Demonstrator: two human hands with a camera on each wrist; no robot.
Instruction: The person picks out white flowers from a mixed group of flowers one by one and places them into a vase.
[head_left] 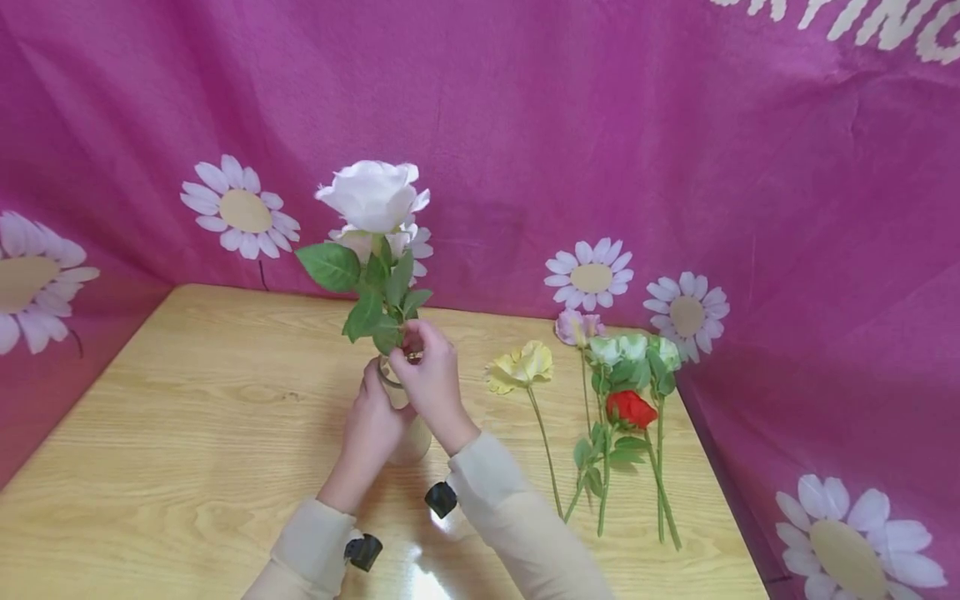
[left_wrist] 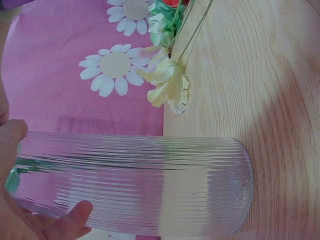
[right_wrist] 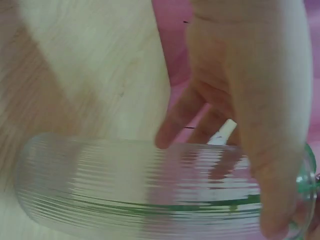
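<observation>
Left hand [head_left: 372,421] wrapped round ribbed clear glass vase [left_wrist: 135,182], thumb and fingers curled on its upper wall. Right hand [head_left: 427,379] just above vase mouth, pinching white rose [head_left: 372,196] stem below the leaves, stem already down inside the glass. Vase upright on wooden table [head_left: 187,433], between both hands.

Vase: probably rigid, breakable, smooth but ribbing likely helps grip; best held mid-wall, as now. Rose: looks artificial, light, top-heavy, stem likely wiry; best held low on stem, not by bloom.

Look: big white bloom, green leaves, thin green stem visible through glass. Right of right hand, well apart: yellow flower [head_left: 521,367], red rose [head_left: 630,408], more loose stems lying flat.
</observation>
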